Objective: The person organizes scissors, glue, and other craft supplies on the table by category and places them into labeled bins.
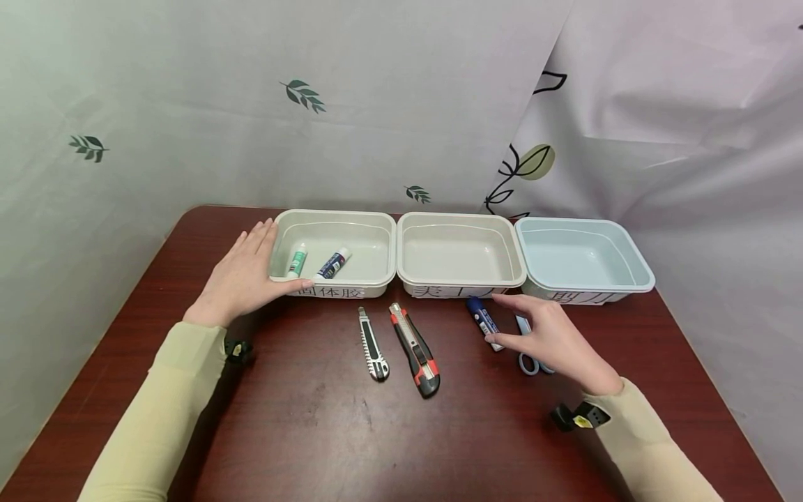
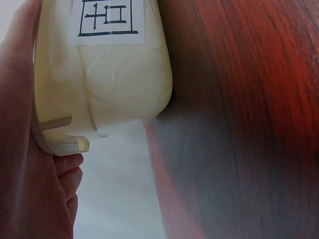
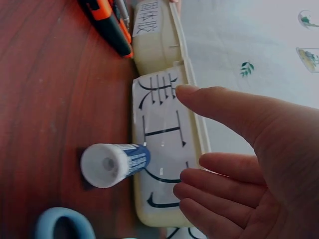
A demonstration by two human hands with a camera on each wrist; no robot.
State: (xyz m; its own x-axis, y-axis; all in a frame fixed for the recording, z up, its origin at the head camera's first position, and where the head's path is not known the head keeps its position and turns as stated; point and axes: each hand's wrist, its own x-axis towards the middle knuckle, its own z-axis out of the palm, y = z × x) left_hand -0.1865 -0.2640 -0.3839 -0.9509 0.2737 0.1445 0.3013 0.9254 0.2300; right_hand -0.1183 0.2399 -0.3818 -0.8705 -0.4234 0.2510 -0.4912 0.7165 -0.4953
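My left hand (image 1: 241, 272) rests against the near left corner of the left cream bin (image 1: 376, 286), thumb along the front rim and fingers straight along the side. Inside that bin lie a green glue stick (image 1: 297, 261) and a dark blue one (image 1: 334, 263). My right hand (image 1: 552, 335) hovers with thumb and fingers spread apart, holding nothing. Between them and the table lies a blue-and-white glue stick (image 1: 482, 317), its white end facing the camera in the right wrist view. Light blue scissors (image 1: 528, 364) lie partly hidden under the right hand.
A silver-and-black box cutter (image 1: 373, 345) and a larger red-and-black box cutter (image 1: 415, 352) lie mid-table. Along the back stand a middle cream bin (image 1: 461, 284) and a light blue bin (image 1: 586, 287), both labelled in front. A curtain (image 1: 376, 139) hangs behind the table.
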